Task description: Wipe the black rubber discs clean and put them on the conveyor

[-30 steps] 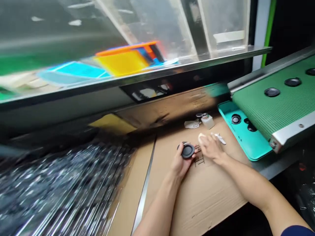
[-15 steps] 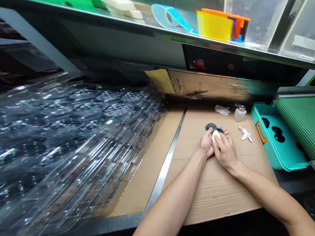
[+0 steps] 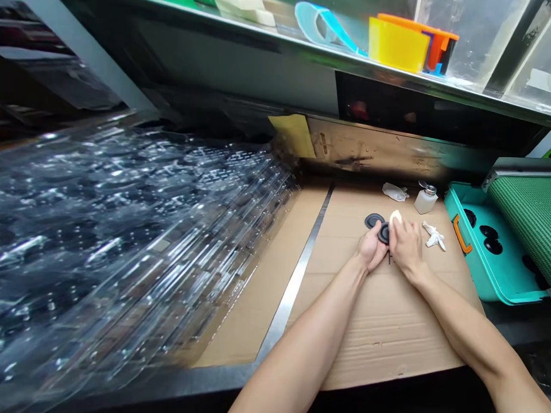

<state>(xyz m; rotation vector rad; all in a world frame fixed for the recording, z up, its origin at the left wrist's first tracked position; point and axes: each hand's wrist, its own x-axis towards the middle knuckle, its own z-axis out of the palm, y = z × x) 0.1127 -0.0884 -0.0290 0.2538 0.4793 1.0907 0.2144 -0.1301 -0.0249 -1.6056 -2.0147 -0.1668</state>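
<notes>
My left hand point(image 3: 371, 250) is closed round a black round disc point(image 3: 384, 233) held just above the cardboard sheet point(image 3: 365, 321). My right hand point(image 3: 406, 245) is closed on a small white pad point(image 3: 395, 217) pressed against the disc's right side. A second black disc point(image 3: 373, 221) lies flat on the cardboard just beyond the hands.
A small white bottle point(image 3: 425, 199) and crumpled white wipes point(image 3: 434, 236) lie behind the hands. A teal tray point(image 3: 486, 269) with black discs and a green conveyor belt point(image 3: 527, 209) are at right. A stack of clear plastic trays point(image 3: 112, 241) fills the left. A shelf point(image 3: 344, 57) holds coloured bins above.
The view has swung left and steadied. My right hand brought the white pad onto the disc and has slid it to the disc's far right edge.
</notes>
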